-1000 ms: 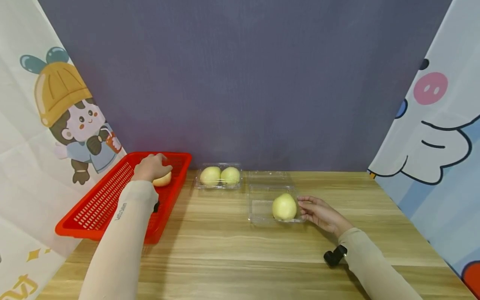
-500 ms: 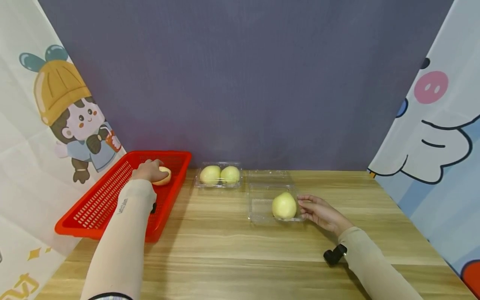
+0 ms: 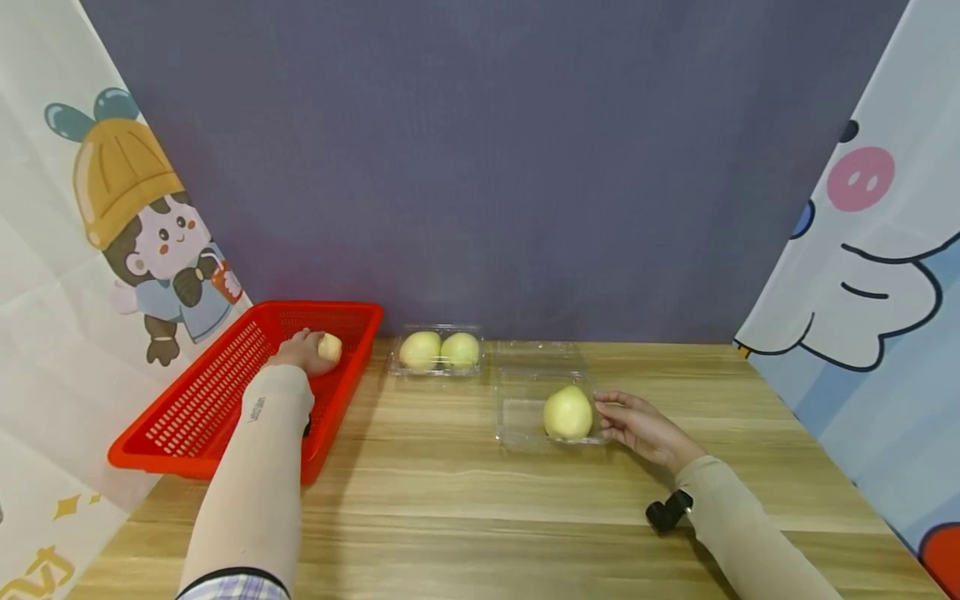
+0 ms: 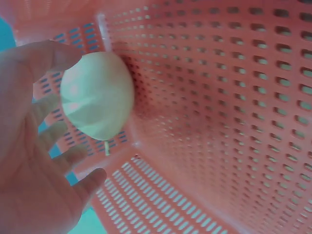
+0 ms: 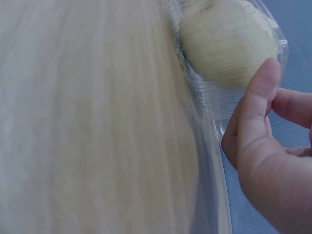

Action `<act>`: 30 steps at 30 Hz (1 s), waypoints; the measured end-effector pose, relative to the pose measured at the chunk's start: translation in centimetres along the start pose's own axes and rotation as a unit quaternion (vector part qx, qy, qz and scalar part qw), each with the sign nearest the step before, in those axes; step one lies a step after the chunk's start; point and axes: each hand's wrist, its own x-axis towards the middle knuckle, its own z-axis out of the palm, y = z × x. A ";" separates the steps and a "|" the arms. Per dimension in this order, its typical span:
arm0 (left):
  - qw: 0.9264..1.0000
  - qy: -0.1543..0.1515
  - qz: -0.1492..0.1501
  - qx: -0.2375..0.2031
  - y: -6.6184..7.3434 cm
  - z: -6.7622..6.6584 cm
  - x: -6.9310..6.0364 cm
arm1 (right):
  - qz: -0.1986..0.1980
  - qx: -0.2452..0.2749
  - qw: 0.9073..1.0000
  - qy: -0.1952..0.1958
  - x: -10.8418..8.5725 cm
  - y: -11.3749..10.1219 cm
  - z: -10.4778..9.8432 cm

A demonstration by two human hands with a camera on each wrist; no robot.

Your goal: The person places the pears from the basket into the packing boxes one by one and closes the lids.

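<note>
In the head view, my left hand [image 3: 300,352] is inside the red basket [image 3: 183,468], around a pale yellow pear [image 3: 331,347]. In the left wrist view, its thumb lies against the pear [image 4: 100,95], whose stem points down the frame; the other fingers curve beside it, their contact partly hidden. My right hand [image 3: 645,429] pinches the right edge of an open clear plastic clamshell box [image 3: 517,417] between thumb and fingers. Inside that box, at its right side, stands another pear [image 3: 567,413]. The right wrist view shows the thumb close to this pear [image 5: 226,44].
Two pears [image 3: 421,352] sit in a second clear plastic box [image 3: 438,372] at the back, between basket and open box. All stand on a wooden table [image 3: 465,517]. A dark grey panel [image 3: 495,167] closes off the back, with printed cloths at both sides.
My left hand has lowered and closed around the pear in the basket, which now shows a different side. The right hand and the open box have stayed put.
</note>
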 end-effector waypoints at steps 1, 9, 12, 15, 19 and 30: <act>1.000 0.001 0.000 -0.009 -0.2 0.2 0.1 | 0.000 0.000 1.000 -0.001 0.0 0.0 0.0; 0.999 -0.015 0.008 -0.028 0.3 0.3 0.2 | -0.005 0.000 1.000 -0.002 0.0 0.0 -0.1; 1.000 -0.018 0.008 -0.021 0.3 0.4 0.4 | -0.005 -0.002 1.000 -0.006 0.1 0.2 -0.2; 1.000 -0.016 0.000 -0.014 0.2 0.5 0.5 | -0.006 -0.001 1.000 -0.012 0.2 0.3 -0.4; 1.000 -0.010 -0.020 -0.004 0.0 0.5 0.5 | -0.005 -0.002 1.000 -0.008 0.2 0.3 -0.4; 1.000 0.021 0.019 0.005 -0.6 1.0 1.8 | -0.002 0.003 1.000 -0.001 0.1 0.2 -0.1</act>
